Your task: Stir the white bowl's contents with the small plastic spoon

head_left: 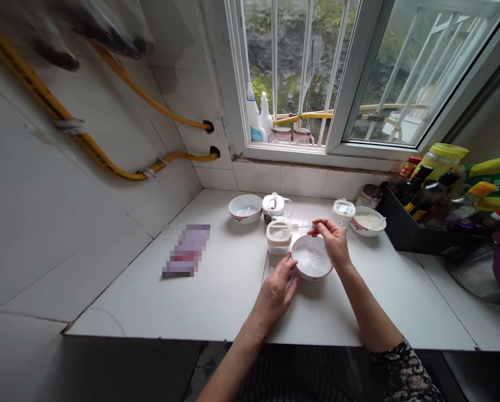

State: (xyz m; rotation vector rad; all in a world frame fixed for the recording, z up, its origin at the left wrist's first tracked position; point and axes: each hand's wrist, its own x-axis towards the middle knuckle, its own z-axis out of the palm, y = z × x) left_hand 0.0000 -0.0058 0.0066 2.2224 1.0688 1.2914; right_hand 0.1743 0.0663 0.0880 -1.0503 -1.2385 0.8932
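My right hand [332, 241] pinches the handle of a small clear spoon [296, 227], held level with its head above the near seasoning jar [279, 245]. That jar has a beige rim, and its lid looks raised. Just below the spoon stands a white bowl [314, 272] with a pink rim and some white stuff in the bottom; I cannot tell what it is. My left hand [276, 290] grips the left side of this bowl, its fingers at the rim. Whether the spoon carries anything is too small to tell.
Behind are another bowl [245, 209], a jar with dark contents [273, 206] and a clear-lidded jar [343, 210]. A bowl of white food [367, 221] sits by a black box of bottles [421, 237]. A blurred flat object [186, 251] lies left; a pot [482, 273] stands right.
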